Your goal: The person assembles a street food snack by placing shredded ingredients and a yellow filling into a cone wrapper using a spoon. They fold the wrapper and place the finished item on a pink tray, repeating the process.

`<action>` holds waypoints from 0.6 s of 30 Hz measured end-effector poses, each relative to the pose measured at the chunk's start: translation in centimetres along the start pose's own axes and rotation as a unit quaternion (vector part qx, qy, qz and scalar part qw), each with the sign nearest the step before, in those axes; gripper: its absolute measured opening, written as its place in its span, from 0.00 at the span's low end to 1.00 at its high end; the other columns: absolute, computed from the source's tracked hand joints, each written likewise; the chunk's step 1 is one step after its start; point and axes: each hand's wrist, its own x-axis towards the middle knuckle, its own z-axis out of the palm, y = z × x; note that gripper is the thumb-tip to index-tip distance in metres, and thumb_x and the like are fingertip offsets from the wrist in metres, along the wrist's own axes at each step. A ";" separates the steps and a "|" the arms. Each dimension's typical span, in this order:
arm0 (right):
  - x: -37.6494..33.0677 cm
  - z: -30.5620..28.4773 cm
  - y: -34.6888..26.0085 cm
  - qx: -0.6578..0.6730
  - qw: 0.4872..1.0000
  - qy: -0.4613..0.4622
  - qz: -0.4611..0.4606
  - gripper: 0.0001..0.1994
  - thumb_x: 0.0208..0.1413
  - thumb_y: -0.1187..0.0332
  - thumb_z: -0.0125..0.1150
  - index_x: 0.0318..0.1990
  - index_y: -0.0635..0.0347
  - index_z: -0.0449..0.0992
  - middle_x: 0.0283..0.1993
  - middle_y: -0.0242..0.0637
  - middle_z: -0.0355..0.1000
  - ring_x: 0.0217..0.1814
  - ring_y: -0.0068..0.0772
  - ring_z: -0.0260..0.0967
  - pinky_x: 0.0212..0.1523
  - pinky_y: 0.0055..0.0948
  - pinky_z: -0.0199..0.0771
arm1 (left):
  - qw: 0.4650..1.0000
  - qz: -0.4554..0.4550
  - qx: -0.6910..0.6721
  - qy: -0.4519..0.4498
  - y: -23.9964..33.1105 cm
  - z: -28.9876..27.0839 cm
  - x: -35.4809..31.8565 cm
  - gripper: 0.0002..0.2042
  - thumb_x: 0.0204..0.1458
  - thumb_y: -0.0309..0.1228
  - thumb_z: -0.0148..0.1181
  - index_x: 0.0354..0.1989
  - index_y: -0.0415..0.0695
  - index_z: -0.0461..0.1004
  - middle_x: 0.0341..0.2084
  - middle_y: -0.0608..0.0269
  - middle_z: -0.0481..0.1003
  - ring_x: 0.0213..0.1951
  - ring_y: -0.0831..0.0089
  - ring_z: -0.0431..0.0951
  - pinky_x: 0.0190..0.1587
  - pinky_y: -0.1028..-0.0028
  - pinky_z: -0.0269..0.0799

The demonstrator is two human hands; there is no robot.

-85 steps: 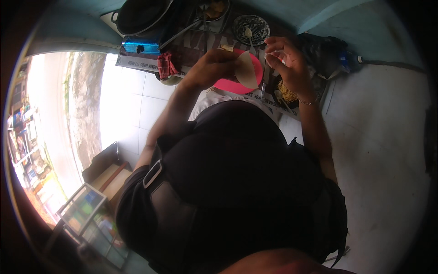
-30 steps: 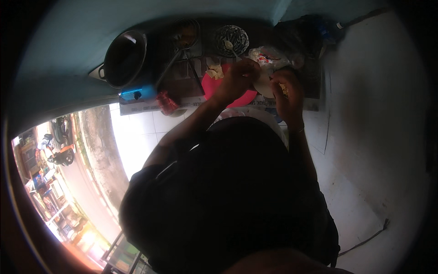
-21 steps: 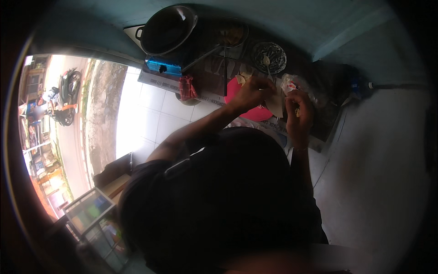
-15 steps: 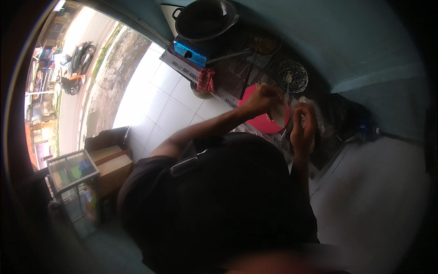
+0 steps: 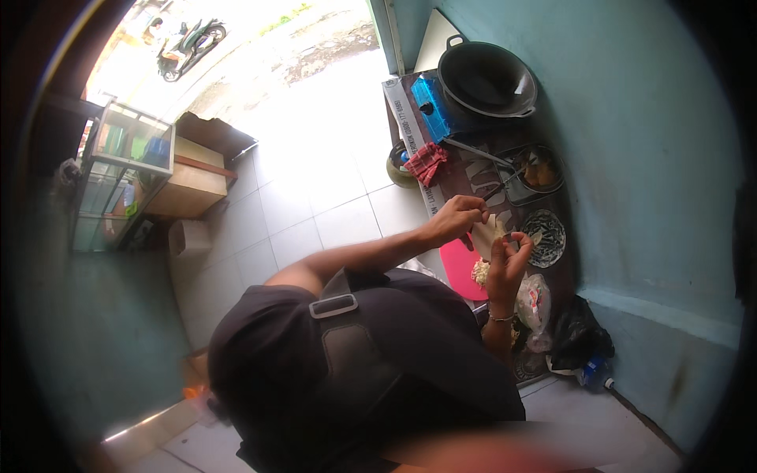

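Observation:
Over the pink board (image 5: 455, 266), a thin pale dough sheet (image 5: 487, 234) is held up between both hands. My left hand (image 5: 457, 221) pinches its upper left side with bent fingers. My right hand (image 5: 505, 268) has its thumb and forefinger closed at the sheet's lower right edge. Below it on the board sits a small heap of pale shredded filling (image 5: 479, 273). Just right of the hands stands a clear patterned glass plate (image 5: 546, 251) with whitish smears; the spoon on it is partly hidden by my right hand.
Beyond are a dark wok (image 5: 489, 79) on a blue stove (image 5: 430, 108), a red checked cloth (image 5: 426, 163) and a tray of browned food (image 5: 540, 175). Nearer are a plastic bag (image 5: 535, 307), a black bag (image 5: 579, 335) and a bottle (image 5: 597, 372). A glass case (image 5: 126, 169) stands left.
The view has swung, so the stove and board sit further right and lower. Both hands have come closer together, with the dough sheet raised between them.

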 end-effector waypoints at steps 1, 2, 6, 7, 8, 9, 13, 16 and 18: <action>0.5 0.3 0.5 0.020 0.999 -0.023 0.009 0.18 0.64 0.65 0.53 0.54 0.60 0.53 0.34 0.41 0.72 0.33 0.21 0.68 0.33 0.17 0.65 | 1.000 0.004 0.004 0.015 -0.1 -0.4 0.0 0.05 0.49 0.27 0.47 0.28 0.40 0.70 0.22 0.66 0.64 0.25 0.76 0.71 0.22 0.72 0.78; 0.9 0.8 1.0 0.056 0.997 -0.036 0.026 0.19 0.64 0.65 0.52 0.54 0.60 0.52 0.35 0.45 0.73 0.30 0.22 0.69 0.29 0.18 0.66 | 1.000 0.009 0.000 0.024 -0.3 -0.7 0.0 0.06 0.49 0.27 0.47 0.28 0.40 0.70 0.22 0.66 0.65 0.26 0.76 0.72 0.23 0.72 0.78; 2.9 2.8 1.9 0.067 0.996 -0.056 0.021 0.17 0.65 0.66 0.52 0.54 0.59 0.53 0.34 0.44 0.73 0.27 0.22 0.69 0.28 0.20 0.67 | 0.998 0.033 -0.024 0.051 -0.3 -2.2 0.1 0.06 0.49 0.27 0.47 0.29 0.39 0.70 0.24 0.63 0.68 0.29 0.74 0.75 0.24 0.73 0.79; 3.5 3.1 1.9 0.068 0.995 -0.068 0.019 0.17 0.64 0.67 0.51 0.54 0.59 0.53 0.33 0.42 0.73 0.27 0.22 0.68 0.28 0.20 0.67 | 0.997 0.036 -0.036 0.056 -0.2 -2.6 0.1 0.06 0.49 0.28 0.47 0.30 0.39 0.70 0.25 0.63 0.68 0.30 0.73 0.76 0.25 0.73 0.79; 3.7 3.2 1.8 0.067 0.994 -0.079 0.020 0.17 0.64 0.68 0.51 0.54 0.59 0.54 0.33 0.41 0.72 0.27 0.21 0.68 0.28 0.19 0.67 | 0.997 0.037 -0.010 0.063 0.1 -3.0 0.1 0.07 0.50 0.28 0.47 0.30 0.38 0.70 0.27 0.61 0.70 0.31 0.71 0.78 0.25 0.72 0.79; 3.8 3.4 1.7 0.066 0.994 -0.086 0.022 0.16 0.64 0.69 0.51 0.54 0.59 0.54 0.32 0.40 0.72 0.26 0.21 0.67 0.27 0.19 0.66 | 0.996 0.050 -0.017 0.066 0.3 -3.2 0.1 0.07 0.50 0.27 0.48 0.31 0.38 0.70 0.28 0.60 0.71 0.31 0.70 0.78 0.25 0.72 0.79; 4.3 4.3 1.3 0.106 0.993 -0.056 -0.015 0.14 0.62 0.73 0.50 0.53 0.61 0.57 0.28 0.36 0.68 0.26 0.20 0.63 0.31 0.20 0.64 | 0.993 0.085 -0.056 0.061 1.1 -4.0 -0.1 0.06 0.51 0.26 0.48 0.32 0.38 0.71 0.32 0.57 0.72 0.35 0.69 0.78 0.26 0.71 0.80; 4.1 3.9 0.3 0.134 0.988 -0.019 -0.078 0.16 0.61 0.75 0.52 0.54 0.60 0.57 0.28 0.33 0.67 0.27 0.19 0.63 0.32 0.19 0.65 | 0.985 0.108 -0.122 0.050 1.5 -3.9 1.0 0.04 0.51 0.25 0.46 0.30 0.39 0.68 0.37 0.55 0.72 0.42 0.64 0.76 0.32 0.63 0.80; 3.8 3.1 -0.8 0.095 0.990 0.028 -0.099 0.17 0.61 0.74 0.53 0.54 0.60 0.57 0.27 0.32 0.67 0.28 0.18 0.64 0.33 0.19 0.66 | 0.980 0.106 -0.168 0.017 1.8 -4.1 2.2 0.05 0.50 0.28 0.45 0.27 0.41 0.67 0.36 0.57 0.72 0.42 0.65 0.75 0.37 0.63 0.77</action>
